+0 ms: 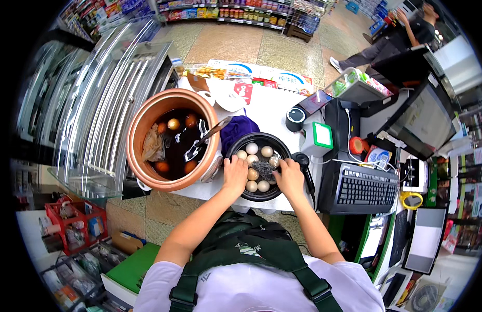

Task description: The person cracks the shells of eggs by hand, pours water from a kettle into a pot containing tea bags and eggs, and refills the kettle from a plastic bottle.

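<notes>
A round black bowl [260, 197] stands at the counter's front edge, holding several pale brown eggs [263, 186] and a dark grey, mesh-like clump [265, 171]. My left hand [235, 173] grips its left rim, fingers pointing forward. On the opposite rim is my right hand [290, 177], its thumb inside by the grey clump and its fingertips close to a shiny egg [274, 160]. To the left, a large brown ceramic pot [133, 144] contains dark liquid, several browned eggs [173, 124] and a pale cloth-like bundle [153, 144]. A ladle [213, 130] leans over its right rim.
A purple cloth [239, 130] lies between pot and bowl. Right of the bowl are a handheld scanner [303, 163], a green-framed payment device [322, 133] and a keyboard [367, 189]. A glass display case [104, 105] borders the left. A person [400, 43] is beyond the counter.
</notes>
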`<state>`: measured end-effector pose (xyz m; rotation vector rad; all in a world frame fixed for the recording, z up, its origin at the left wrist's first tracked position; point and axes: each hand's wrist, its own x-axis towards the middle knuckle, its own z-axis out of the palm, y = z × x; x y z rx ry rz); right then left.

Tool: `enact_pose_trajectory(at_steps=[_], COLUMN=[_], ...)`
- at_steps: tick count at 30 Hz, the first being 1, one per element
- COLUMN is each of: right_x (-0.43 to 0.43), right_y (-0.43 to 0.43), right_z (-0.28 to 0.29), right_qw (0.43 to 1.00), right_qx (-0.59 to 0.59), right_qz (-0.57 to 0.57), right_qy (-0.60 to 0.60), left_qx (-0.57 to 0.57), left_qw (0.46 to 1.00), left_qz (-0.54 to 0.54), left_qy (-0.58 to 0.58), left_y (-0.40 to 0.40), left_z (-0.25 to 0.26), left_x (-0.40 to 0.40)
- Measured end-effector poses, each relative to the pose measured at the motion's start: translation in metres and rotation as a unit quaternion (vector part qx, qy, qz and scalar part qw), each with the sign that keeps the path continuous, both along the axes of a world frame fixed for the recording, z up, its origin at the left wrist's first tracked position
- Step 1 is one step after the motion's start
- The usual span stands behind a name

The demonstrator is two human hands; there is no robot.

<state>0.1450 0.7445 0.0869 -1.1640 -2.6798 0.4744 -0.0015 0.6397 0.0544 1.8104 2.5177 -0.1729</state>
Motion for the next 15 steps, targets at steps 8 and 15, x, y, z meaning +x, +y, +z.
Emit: enact_pose_trajectory(at_steps=[8,15], right_x=[-0.026,-0.038], right_y=[-0.004,0.004], right_z=[-0.046,-0.073], right_qw=[0.985,0.986], right_qx=[0.052,0.118], right_qz=[0.167,0.036], right_qy=[-0.011,-0.113], left_qx=[0.118,0.079], left_qw=[0.988,0.992], left_qz=[-0.025,-0.023], left_qy=[-0.099,-0.095], left_y=[0.024,0.034], left_z=[-0.016,-0.029], left_x=[-0.01,-0.002])
